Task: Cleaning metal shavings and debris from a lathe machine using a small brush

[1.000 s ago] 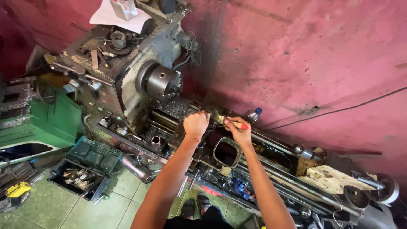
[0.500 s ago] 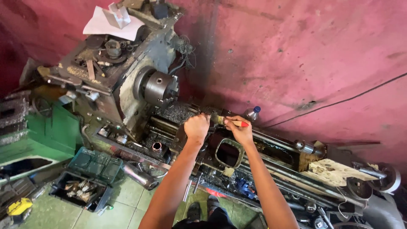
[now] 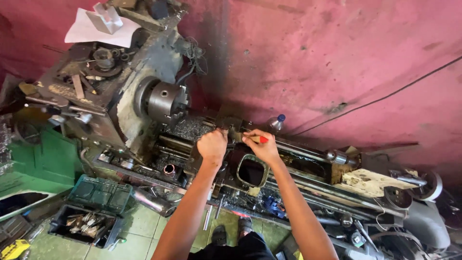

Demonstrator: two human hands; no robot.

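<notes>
A slim red-handled tool (image 3: 256, 138) sits just above the centre of the frame, pinched in the right hand (image 3: 262, 147), its tip pointing left at the dark metal tool post (image 3: 230, 123) of a grimy grey lathe (image 3: 144, 96). The left hand (image 3: 212, 146), curled into a fist, presses on the carriage beside it. A round steel chuck (image 3: 166, 100) lies to the upper left, a green toolbox (image 3: 91, 209) at lower left.

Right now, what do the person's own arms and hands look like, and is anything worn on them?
Both arms are bare from above the elbow down: no sleeves show. The left hand and the right hand wear no gloves. No watch, ring or band can be seen on either wrist or on the fingers. The arms are slim and long in this view.
</notes>
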